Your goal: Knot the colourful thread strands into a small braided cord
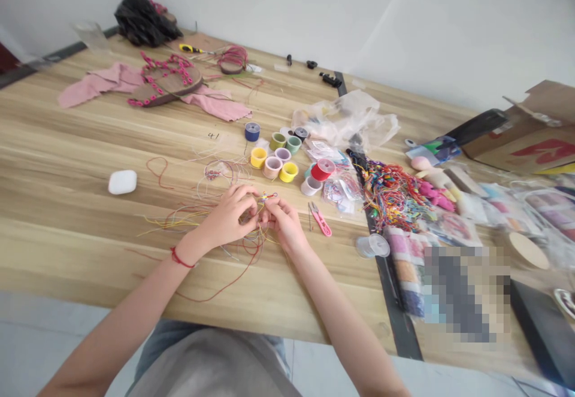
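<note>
Near the middle of the wooden table, my left hand pinches thin cords, its fingers curled toward the other hand. My right hand faces it closely, thumb and fingers closed on the same small bundle. A small knotted piece with yellow, blue and red cord shows between the fingertips; its details are too small to make out. Loose yellow cords trail off to the left of my hands. A red cord loops below them. Beside my right hand lie pink thread snips.
Thread spools stand beyond my hands. A white case lies left. A heap of colourful cords, bead packs and a cardboard box are right. A woven sole and black bag lie back left.
</note>
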`<control>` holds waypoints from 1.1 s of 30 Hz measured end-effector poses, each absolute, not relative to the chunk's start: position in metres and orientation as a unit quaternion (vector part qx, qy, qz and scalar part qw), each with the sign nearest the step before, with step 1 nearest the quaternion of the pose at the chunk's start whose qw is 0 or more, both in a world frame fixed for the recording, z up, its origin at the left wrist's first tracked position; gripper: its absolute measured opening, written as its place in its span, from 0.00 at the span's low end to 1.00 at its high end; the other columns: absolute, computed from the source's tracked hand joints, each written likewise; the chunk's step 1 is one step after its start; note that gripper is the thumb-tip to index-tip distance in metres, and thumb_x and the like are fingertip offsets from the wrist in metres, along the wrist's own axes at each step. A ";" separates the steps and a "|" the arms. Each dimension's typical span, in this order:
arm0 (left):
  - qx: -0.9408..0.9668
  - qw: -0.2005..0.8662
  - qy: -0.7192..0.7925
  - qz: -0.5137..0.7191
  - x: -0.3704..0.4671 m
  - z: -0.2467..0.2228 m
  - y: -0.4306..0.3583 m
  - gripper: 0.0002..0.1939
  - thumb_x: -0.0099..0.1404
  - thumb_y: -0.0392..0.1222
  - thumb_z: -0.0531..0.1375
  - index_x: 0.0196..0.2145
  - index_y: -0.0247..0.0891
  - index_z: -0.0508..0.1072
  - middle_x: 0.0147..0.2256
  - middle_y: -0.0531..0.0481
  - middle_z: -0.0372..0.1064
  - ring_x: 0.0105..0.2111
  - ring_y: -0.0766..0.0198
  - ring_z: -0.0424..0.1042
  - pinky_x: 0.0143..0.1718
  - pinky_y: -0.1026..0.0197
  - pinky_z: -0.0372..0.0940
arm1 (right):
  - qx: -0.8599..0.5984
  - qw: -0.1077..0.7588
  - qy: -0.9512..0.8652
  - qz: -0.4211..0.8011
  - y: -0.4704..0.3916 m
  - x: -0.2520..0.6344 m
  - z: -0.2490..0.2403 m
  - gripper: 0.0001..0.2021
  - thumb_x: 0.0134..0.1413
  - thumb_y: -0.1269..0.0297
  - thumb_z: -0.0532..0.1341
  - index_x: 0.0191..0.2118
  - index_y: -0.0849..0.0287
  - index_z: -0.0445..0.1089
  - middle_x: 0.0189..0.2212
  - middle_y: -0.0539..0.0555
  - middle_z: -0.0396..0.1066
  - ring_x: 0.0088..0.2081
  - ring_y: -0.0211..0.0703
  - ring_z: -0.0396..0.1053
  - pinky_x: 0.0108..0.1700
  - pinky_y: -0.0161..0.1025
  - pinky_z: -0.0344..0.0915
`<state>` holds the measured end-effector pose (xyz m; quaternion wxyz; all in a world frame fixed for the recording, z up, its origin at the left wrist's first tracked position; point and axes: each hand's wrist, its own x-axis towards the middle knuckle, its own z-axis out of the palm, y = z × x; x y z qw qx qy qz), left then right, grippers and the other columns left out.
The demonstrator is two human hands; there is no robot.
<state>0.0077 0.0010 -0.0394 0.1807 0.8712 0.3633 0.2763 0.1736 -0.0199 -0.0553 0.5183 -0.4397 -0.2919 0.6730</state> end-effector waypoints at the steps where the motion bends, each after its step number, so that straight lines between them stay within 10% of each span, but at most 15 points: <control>1: 0.872 0.186 0.362 0.274 0.008 -0.039 0.001 0.05 0.63 0.34 0.58 0.30 0.39 0.65 0.48 0.44 0.65 0.55 0.51 0.61 0.57 0.45 0.60 | -0.443 0.520 -0.298 0.666 -0.020 0.173 -0.055 0.15 0.44 0.54 0.70 0.28 0.57 0.66 0.15 0.45 0.67 0.20 0.36 0.67 0.26 0.35 0.70; 14: 0.854 0.266 0.310 0.321 0.008 -0.022 -0.006 0.05 0.62 0.32 0.57 0.30 0.40 0.65 0.48 0.45 0.65 0.53 0.55 0.62 0.57 0.49 0.59 | -0.489 0.564 -0.310 0.589 -0.019 0.179 -0.053 0.14 0.45 0.54 0.69 0.31 0.57 0.69 0.21 0.47 0.69 0.24 0.36 0.67 0.23 0.32 0.63; 25: 0.833 0.373 0.295 0.284 0.006 -0.019 -0.005 0.15 0.65 0.35 0.53 0.22 0.39 0.53 0.24 0.54 0.58 0.28 0.65 0.59 0.33 0.60 0.57 | -0.520 0.557 -0.293 0.577 -0.018 0.179 -0.051 0.15 0.40 0.52 0.71 0.26 0.56 0.68 0.20 0.44 0.59 0.22 0.32 0.54 0.20 0.30 0.48; 33: 0.816 0.315 0.366 0.318 0.017 -0.039 -0.007 0.03 0.64 0.39 0.61 0.36 0.39 0.73 0.28 0.55 0.61 0.29 0.66 0.62 0.31 0.63 0.57 | -0.491 0.549 -0.279 0.616 -0.018 0.178 -0.048 0.16 0.37 0.53 0.72 0.25 0.57 0.67 0.18 0.43 0.54 0.21 0.31 0.49 0.19 0.30 0.42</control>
